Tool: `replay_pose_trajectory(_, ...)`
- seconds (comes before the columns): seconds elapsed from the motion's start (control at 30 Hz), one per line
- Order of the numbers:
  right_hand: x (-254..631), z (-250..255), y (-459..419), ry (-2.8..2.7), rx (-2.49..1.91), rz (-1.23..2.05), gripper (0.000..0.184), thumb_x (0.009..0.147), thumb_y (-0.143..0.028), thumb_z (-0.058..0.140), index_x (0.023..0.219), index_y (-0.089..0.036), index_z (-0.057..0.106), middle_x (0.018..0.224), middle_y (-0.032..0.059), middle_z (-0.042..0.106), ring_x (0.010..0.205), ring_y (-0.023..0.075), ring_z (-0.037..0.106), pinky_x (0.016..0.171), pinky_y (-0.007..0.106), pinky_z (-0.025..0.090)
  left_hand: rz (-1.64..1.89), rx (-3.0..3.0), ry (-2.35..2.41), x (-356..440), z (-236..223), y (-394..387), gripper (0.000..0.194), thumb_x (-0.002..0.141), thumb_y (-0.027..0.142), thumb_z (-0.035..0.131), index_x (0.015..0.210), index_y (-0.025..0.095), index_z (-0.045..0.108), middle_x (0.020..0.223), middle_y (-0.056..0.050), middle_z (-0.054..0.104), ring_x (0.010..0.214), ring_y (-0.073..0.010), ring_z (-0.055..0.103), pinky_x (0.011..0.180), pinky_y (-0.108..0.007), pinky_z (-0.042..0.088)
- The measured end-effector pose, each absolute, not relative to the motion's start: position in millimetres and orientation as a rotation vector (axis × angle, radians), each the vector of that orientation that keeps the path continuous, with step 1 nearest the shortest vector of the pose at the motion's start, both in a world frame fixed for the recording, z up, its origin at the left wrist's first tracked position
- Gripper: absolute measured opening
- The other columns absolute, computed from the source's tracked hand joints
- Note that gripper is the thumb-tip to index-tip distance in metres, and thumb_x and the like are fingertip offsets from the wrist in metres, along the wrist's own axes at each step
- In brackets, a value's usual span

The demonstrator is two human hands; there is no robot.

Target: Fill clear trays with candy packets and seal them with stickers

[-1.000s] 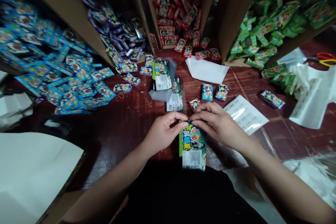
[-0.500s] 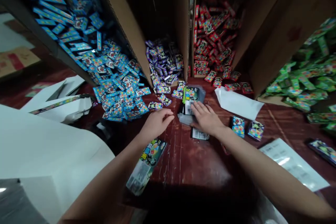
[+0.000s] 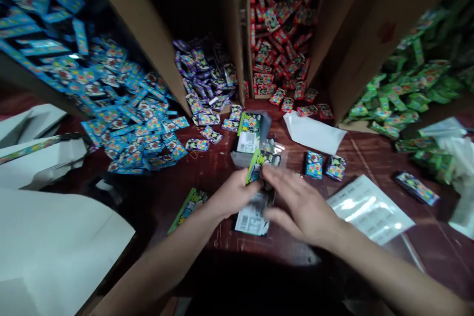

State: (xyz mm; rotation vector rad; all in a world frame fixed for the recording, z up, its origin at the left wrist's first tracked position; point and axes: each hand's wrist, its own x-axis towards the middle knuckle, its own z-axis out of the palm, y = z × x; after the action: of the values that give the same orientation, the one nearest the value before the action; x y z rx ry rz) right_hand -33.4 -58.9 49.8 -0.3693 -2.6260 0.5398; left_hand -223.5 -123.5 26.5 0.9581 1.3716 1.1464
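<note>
My left hand grips a clear bag with a green printed header card by its left side, just above the dark red table. My right hand, blurred by motion, has its fingers spread against the bag's right side. Just beyond the hands lies a small stack of the same bags. A filled bag lies on the table under my left forearm. Two small candy packets, one blue and one purple, rest right of the hands.
Cardboard boxes on their sides spill small packets: blue at left, purple and red in the middle, green at right. A white sheet, a printed slip and white paper lie around.
The filled bag was put down at the left. My right hand pulled a fresh bag from the stack towards me, and my left hand has taken hold of it.
</note>
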Motion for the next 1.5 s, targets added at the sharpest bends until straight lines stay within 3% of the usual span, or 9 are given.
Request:
replay_pose_trajectory(0.1, -31, 53, -39, -2.544, -0.667, 0.46, 0.051, 0.098, -0.033, 0.057, 0.145, -0.014, 0.047, 0.134, 0.0192, 0.059, 0.126, 0.0335, 0.056, 0.103, 0.053, 0.052, 0.975, 1.22, 1.46, -205, 28, -135, 0.019, 0.091, 0.03, 0.059, 0.101, 0.016, 0.065, 0.091, -0.003, 0.068, 0.086, -0.0201, 0.061, 0.08, -0.033, 0.049)
replay_pose_trajectory(0.37, -12, 66, -31, -2.684, -0.714, 0.592, 0.017, 0.095, -0.036, 0.064, 0.093, -0.018, 0.065, 0.089, 0.0069, 0.069, 0.088, 0.0254, 0.067, 0.084, 0.044, 0.055, 0.831, 1.243, 1.42, -197, 33, -151, 0.021, 0.096, 0.033, 0.053, 0.099, 0.015, 0.065, 0.089, -0.002, 0.066, 0.079, -0.0163, 0.057, 0.074, -0.03, 0.047)
replay_pose_trajectory(0.47, -1, 82, -25, -2.908, -0.402, 0.846, 0.016, 0.097, -0.034, 0.062, 0.091, -0.02, 0.067, 0.106, 0.0069, 0.073, 0.106, 0.026, 0.068, 0.108, 0.055, 0.041, 0.829, 1.095, 1.184, -197, 33, -156, 0.03, 0.087, 0.031, 0.069, 0.112, 0.015, 0.065, 0.102, -0.006, 0.071, 0.093, -0.0192, 0.064, 0.084, -0.033, 0.051)
replay_pose_trajectory(0.6, 9, 84, -23, -2.794, -0.322, 0.997, 0.019, 0.098, -0.04, 0.059, 0.102, -0.025, 0.069, 0.141, 0.0078, 0.06, 0.143, 0.03, 0.044, 0.121, 0.058, 0.025, 0.944, 0.866, 1.213, -194, 28, -163, 0.035, 0.077, 0.031, 0.081, 0.105, 0.014, 0.07, 0.102, -0.008, 0.075, 0.09, -0.0202, 0.069, 0.083, -0.033, 0.054)
replay_pose_trajectory(0.8, -17, 22, -73, -2.224, -1.058, 1.195, 0.039, 0.1, -0.05, 0.049, 0.129, -0.024, 0.051, 0.115, 0.0118, 0.072, 0.103, 0.028, 0.072, 0.085, 0.042, 0.057, 1.391, 0.764, 1.692, -178, 4, -164, 0.026, 0.088, 0.042, 0.071, 0.095, 0.017, 0.073, 0.093, -0.005, 0.077, 0.084, -0.0188, 0.07, 0.074, -0.027, 0.053)
replay_pose_trajectory(0.97, -41, -34, -106, -2.26, -1.375, 0.731, 0.043, 0.105, -0.049, 0.031, 0.117, -0.015, 0.056, 0.086, 0.0153, 0.074, 0.07, 0.0306, 0.073, 0.056, 0.035, 0.047, 1.367, 0.903, 2.001, -158, -18, -166, 0.025, 0.096, 0.044, 0.061, 0.097, 0.021, 0.068, 0.09, -0.003, 0.075, 0.081, -0.0175, 0.07, 0.074, -0.027, 0.053)
replay_pose_trajectory(1.1, -39, -50, -101, -2.373, -1.414, 0.599, 0.042, 0.106, -0.043, 0.028, 0.116, -0.013, 0.056, 0.078, 0.0136, 0.074, 0.059, 0.0272, 0.071, 0.049, 0.031, 0.039, 1.242, 1.167, 2.071, -180, -16, -166, 0.04, 0.1, 0.042, 0.054, 0.135, 0.024, 0.053, 0.12, -0.009, 0.071, 0.103, -0.0215, 0.07, 0.09, -0.033, 0.055)
replay_pose_trajectory(1.27, -22, -27, -85, -2.584, -1.374, 0.6, 0.043, 0.104, -0.054, 0.037, 0.121, -0.02, 0.057, 0.093, 0.011, 0.077, 0.071, 0.029, 0.075, 0.054, 0.033, 0.046, 0.624, 1.686, 2.689, -314, 9, -142, 0.054, 0.095, 0.042, 0.059, 0.141, 0.014, 0.049, 0.138, -0.018, 0.058, 0.13, -0.0359, 0.052, 0.113, -0.053, 0.038)
replay_pose_trajectory(1.5, -10, -7, -52, -2.516, -1.2, 0.634, 0.036, 0.103, -0.052, 0.041, 0.118, -0.023, 0.058, 0.114, 0.0101, 0.071, 0.102, 0.0292, 0.07, 0.082, 0.042, 0.057, -0.4, 1.831, 2.432, -468, 18, -114, 0.085, 0.076, 0.058, 0.077, 0.149, 0.027, 0.047, 0.148, -0.016, 0.051, 0.128, -0.0371, 0.055, 0.106, -0.043, 0.041)
